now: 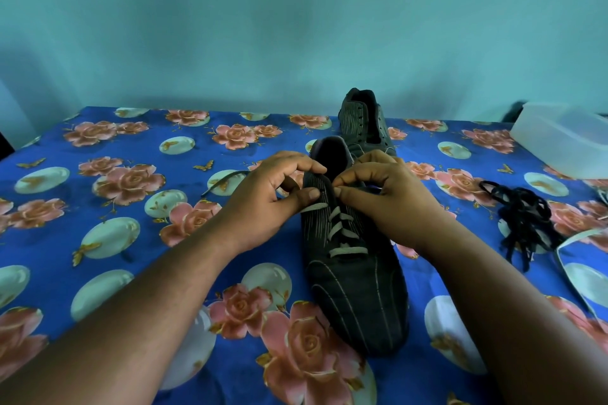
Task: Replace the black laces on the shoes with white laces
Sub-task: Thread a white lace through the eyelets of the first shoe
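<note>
Place: it looks like a room in a home, maybe a bedroom.
Cloth: a blue sheet point(138, 240) with pink roses and little butterflies covers the flat top, like a bed or table.
Wall: a plain blue-green wall point(230, 26) stands at 12 o'clock.
Box: a see-through plastic box point(556, 138) sits at 2 o'clock; it is blurry.

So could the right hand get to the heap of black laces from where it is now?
Probably yes. The black laces lie loose on the cloth to the right of the near shoe, with nothing between them and the right hand. That hand is pinching at the shoe's upper eyelets, so it would have to let go first.
</note>
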The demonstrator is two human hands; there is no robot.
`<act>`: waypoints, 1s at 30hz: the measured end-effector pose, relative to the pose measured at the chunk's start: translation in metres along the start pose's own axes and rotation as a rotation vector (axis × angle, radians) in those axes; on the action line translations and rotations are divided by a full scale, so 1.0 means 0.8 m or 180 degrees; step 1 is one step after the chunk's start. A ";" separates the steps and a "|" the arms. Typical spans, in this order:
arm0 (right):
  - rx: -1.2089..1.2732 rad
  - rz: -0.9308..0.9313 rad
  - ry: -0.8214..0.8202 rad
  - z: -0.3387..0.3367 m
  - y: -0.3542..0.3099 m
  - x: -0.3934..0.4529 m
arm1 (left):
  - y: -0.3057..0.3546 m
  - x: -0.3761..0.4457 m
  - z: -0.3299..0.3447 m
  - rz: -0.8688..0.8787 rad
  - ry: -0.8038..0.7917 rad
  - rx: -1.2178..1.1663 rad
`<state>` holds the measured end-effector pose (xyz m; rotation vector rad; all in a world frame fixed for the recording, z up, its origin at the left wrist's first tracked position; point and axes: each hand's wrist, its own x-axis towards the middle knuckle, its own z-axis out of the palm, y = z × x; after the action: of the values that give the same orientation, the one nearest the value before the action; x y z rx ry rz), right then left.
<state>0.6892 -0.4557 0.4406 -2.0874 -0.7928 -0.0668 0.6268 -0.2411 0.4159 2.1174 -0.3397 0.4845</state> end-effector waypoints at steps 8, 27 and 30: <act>0.0225 0.0096 -0.0095 0.001 0.004 0.000 | 0.002 0.001 0.000 0.0037 0.0055 0.0020; -0.0299 -0.0180 0.0156 0.001 0.005 -0.008 | 0.011 0.002 -0.004 0.0293 0.0173 0.0181; -0.0627 -0.0106 0.0116 -0.008 0.014 -0.009 | 0.011 0.001 -0.003 0.0192 -0.0069 0.0203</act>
<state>0.6913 -0.4687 0.4338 -2.2510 -0.8273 -0.2079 0.6231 -0.2444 0.4238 2.1806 -0.4062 0.5138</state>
